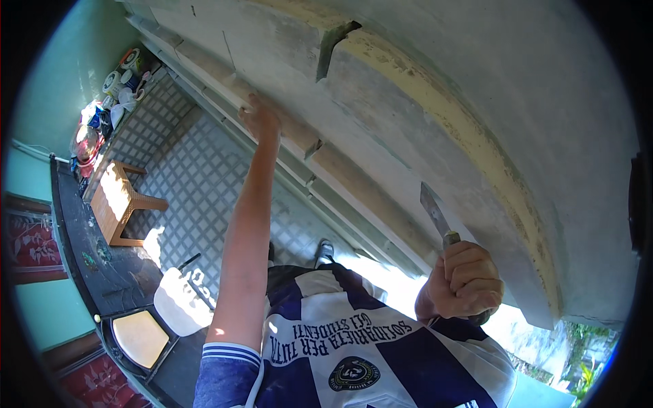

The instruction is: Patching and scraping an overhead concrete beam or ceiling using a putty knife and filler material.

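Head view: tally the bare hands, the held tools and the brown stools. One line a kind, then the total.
Bare hands: 2, the left hand and the right hand
Held tools: 1, a flat-bladed tool in the right hand
Brown stools: 1, the brown stool on the left
Total: 4

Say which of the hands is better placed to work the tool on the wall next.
Probably the right hand: it already grips the tool near the wall. The left hand, at the ledge, shows no tool.
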`<state>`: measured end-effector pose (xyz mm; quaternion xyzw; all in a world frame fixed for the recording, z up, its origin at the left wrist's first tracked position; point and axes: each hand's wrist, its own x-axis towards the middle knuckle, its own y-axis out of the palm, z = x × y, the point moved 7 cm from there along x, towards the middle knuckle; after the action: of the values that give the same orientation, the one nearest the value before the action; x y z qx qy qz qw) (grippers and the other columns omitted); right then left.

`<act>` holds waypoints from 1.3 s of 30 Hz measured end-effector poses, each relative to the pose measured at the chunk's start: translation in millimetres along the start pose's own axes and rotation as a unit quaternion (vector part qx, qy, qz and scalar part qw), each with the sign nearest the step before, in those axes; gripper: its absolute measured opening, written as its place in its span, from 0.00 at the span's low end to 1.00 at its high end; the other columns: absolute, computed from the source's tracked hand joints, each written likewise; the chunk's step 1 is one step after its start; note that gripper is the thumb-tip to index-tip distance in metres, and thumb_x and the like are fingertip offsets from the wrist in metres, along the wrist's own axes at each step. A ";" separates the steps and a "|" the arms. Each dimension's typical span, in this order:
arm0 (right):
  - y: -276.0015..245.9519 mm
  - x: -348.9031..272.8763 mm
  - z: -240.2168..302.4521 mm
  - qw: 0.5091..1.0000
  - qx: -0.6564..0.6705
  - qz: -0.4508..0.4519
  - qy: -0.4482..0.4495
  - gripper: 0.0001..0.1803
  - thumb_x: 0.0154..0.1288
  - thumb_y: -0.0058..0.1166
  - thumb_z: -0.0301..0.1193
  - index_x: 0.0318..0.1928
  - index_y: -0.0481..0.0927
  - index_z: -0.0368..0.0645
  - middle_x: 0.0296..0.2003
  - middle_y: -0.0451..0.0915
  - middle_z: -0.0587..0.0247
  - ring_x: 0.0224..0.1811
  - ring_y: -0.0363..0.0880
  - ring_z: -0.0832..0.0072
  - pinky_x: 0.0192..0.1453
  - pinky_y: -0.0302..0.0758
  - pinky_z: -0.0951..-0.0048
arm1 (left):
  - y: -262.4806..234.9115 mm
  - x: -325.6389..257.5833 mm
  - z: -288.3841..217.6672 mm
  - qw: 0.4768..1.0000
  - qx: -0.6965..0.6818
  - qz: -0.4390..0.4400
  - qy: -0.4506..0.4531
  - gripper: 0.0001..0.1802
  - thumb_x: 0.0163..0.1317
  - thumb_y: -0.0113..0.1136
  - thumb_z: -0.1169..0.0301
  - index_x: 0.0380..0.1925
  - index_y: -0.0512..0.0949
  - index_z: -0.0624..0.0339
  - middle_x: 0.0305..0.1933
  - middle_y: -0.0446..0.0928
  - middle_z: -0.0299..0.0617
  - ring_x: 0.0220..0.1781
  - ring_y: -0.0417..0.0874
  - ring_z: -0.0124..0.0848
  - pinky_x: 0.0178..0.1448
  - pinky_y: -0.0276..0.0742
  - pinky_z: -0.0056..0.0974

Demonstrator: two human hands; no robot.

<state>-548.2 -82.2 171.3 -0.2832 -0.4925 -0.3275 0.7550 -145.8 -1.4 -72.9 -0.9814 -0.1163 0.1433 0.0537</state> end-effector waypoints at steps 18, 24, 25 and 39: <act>14.5 4.2 4.7 0.997 0.000 0.007 -0.075 0.14 0.75 0.47 0.31 0.28 0.65 0.46 0.15 0.62 0.69 0.14 0.60 0.78 0.15 0.67 0.75 | -1.5 1.5 1.6 1.000 0.010 -0.010 0.010 0.46 0.69 0.43 0.40 0.70 0.58 0.72 0.71 0.64 0.63 0.69 0.69 0.56 0.70 0.66 0.52; 6.7 0.2 3.6 0.994 0.011 -0.013 -0.110 0.13 0.74 0.46 0.29 0.29 0.64 0.45 0.17 0.63 0.67 0.14 0.61 0.77 0.17 0.70 0.74 | -0.3 3.2 -0.1 1.000 -0.010 -0.012 0.014 0.46 0.69 0.44 0.40 0.70 0.58 0.70 0.71 0.64 0.62 0.70 0.69 0.55 0.71 0.65 0.51; 16.6 8.2 6.3 0.994 -0.007 -0.019 -0.110 0.18 0.77 0.45 0.32 0.25 0.66 0.44 0.15 0.68 0.67 0.11 0.65 0.77 0.13 0.70 0.73 | -0.6 3.3 0.1 1.000 -0.010 -0.014 0.019 0.46 0.69 0.44 0.40 0.70 0.58 0.70 0.71 0.64 0.62 0.70 0.69 0.55 0.71 0.65 0.51; 13.7 1.7 -8.5 0.999 0.013 -0.048 0.013 0.21 0.81 0.38 0.41 0.27 0.64 0.47 0.15 0.59 0.69 0.12 0.54 0.80 0.15 0.57 0.79 | -0.9 4.9 3.6 1.000 0.009 -0.017 0.017 0.46 0.69 0.43 0.39 0.70 0.59 0.72 0.69 0.65 0.65 0.69 0.69 0.56 0.71 0.65 0.51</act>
<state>-532.4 -80.3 168.4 -0.2455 -0.4997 -0.3604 0.7484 -142.5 0.9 -77.5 -0.9810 -0.1306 0.1267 0.0671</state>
